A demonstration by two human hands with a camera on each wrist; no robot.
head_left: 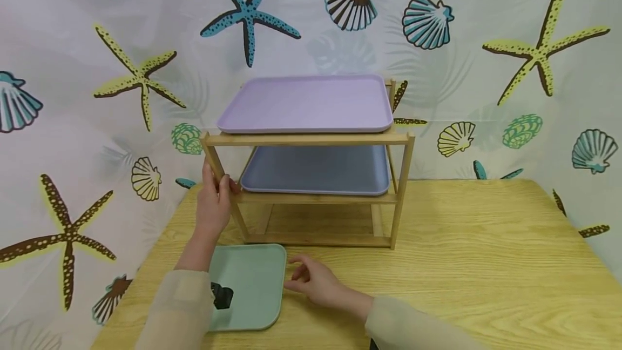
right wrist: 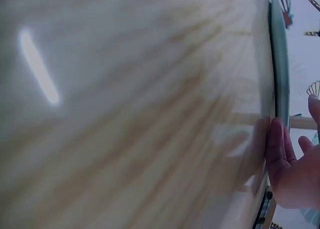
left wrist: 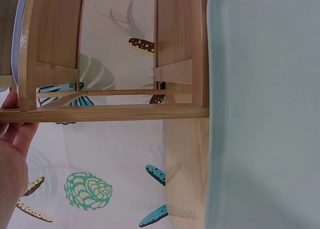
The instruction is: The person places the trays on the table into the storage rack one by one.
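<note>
My left hand point(head_left: 214, 201) grips the left front post of a wooden rack point(head_left: 311, 139), thumb and fingers on either side of it. In the left wrist view, the fingertips point(left wrist: 26, 135) lie around the rack's post, partly hidden behind it. A lilac tray point(head_left: 311, 104) lies on the rack's top level, and a blue-grey tray point(head_left: 316, 169) sits on the level below. On the table in front of the rack lies a pale green tray point(head_left: 252, 285), partly hidden by my left forearm. My right hand point(head_left: 316, 282) is beside that tray's right edge, fingers loosely bent and fingertips right at the rim.
The rack stands on a wooden table point(head_left: 486, 253). Behind it hangs a white cloth point(head_left: 301, 53) printed with starfish and shells. A small black object point(head_left: 223, 296) shows over the green tray by my left sleeve. The table's far edge meets the cloth.
</note>
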